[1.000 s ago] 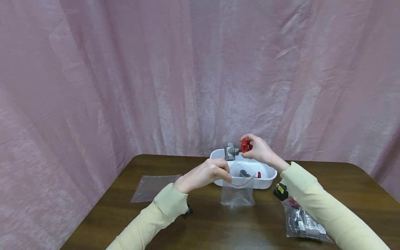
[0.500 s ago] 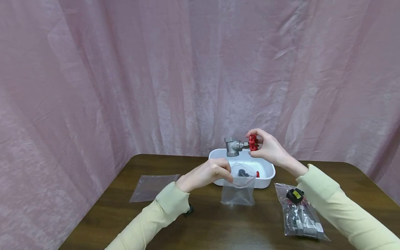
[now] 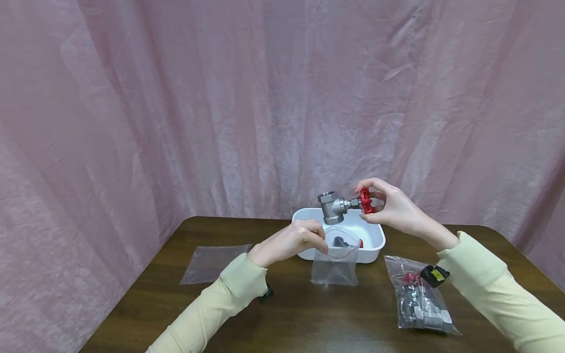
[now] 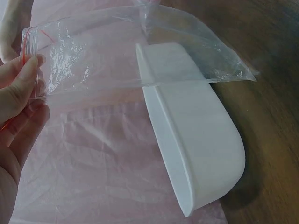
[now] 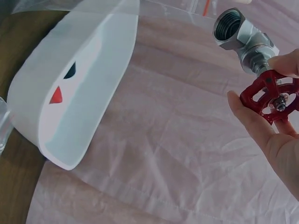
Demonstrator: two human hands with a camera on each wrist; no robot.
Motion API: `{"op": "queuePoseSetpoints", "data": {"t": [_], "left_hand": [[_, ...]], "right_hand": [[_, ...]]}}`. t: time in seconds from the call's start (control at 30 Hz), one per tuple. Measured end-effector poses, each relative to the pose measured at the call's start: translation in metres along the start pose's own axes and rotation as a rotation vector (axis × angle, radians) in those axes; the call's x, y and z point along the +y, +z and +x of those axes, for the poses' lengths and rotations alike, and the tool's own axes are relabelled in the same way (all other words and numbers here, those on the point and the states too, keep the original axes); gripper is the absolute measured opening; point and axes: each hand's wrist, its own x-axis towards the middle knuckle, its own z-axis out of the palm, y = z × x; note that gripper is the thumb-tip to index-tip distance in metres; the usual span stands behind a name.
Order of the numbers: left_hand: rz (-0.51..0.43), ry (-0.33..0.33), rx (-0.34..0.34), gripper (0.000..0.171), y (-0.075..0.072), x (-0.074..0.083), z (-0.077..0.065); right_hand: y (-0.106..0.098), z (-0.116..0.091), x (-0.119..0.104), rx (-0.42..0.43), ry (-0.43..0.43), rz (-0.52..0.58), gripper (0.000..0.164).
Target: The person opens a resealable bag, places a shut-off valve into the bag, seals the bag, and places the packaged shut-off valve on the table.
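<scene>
My right hand (image 3: pixel 395 208) grips the red handwheel (image 5: pixel 271 95) of a silvery metal gate valve (image 3: pixel 332 208), held up above the white tub. The valve's threaded end (image 5: pixel 229 25) shows in the right wrist view. With thumb and fingers my left hand (image 3: pixel 293 242) pinches the rim of a clear zip bag (image 4: pixel 93 51), whose red-lined mouth gapes upward. This bag hangs in front of the white tub (image 3: pixel 372 255) and looks empty. Inside the tub lie a dark piece (image 3: pixel 340 241) and a small red piece (image 5: pixel 56 96), both partly hidden.
A flat clear bag (image 3: pixel 212 264) lies on the brown table (image 3: pixel 309 323) at left. At right lies a filled clear bag (image 3: pixel 421 299) with metal parts and something red inside. A pink curtain (image 3: pixel 282 98) hangs behind the table.
My right hand has moved right and slightly up with the valve, uncovering the filled bag below the sleeve. The left hand keeps hold of the open bag, nearly still.
</scene>
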Motion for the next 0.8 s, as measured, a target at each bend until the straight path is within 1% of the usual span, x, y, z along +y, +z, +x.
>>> {"op": "queuePoseSetpoints", "data": {"t": [0.13,0.3,0.5,0.6,0.8], "left_hand": [[0.008,-0.002,0.007,0.02,-0.001,-0.001,0.001],[-0.008,-0.01,0.017,0.018,0.0,-0.003,0.002],[-0.011,0.003,0.04,0.016,0.001,-0.005,0.005],[-0.004,0.012,0.053,0.016,0.001,-0.005,0.006],[-0.008,0.017,0.059,0.014,0.002,-0.005,0.006]], "right_hand": [[-0.006,-0.004,-0.004,-0.019,-0.018,-0.007,0.051],[-0.009,-0.008,-0.008,-0.072,-0.054,0.01,0.049],[-0.011,-0.014,-0.013,-0.109,-0.071,0.012,0.049],[-0.011,-0.016,-0.015,-0.122,-0.081,-0.016,0.049],[-0.01,-0.02,-0.015,-0.15,-0.093,-0.107,0.051]]}}
